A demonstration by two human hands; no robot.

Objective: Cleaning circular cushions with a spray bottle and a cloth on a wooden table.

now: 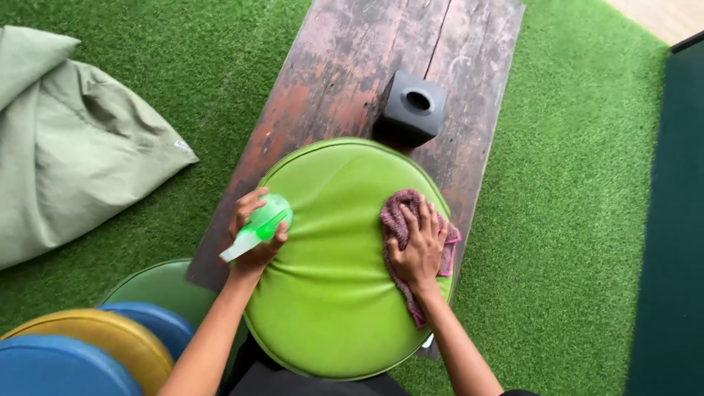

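Note:
A round lime-green cushion lies on the near end of a worn wooden table. My left hand grips a green spray bottle at the cushion's left edge, its white nozzle pointing down-left. My right hand presses flat on a purple-pink cloth on the cushion's right side, fingers spread over the fabric.
A black cube-shaped box with a round hole stands on the table just behind the cushion. A grey-green beanbag rests on the artificial grass at left. Dark green, yellow and blue round cushions are stacked at the bottom left.

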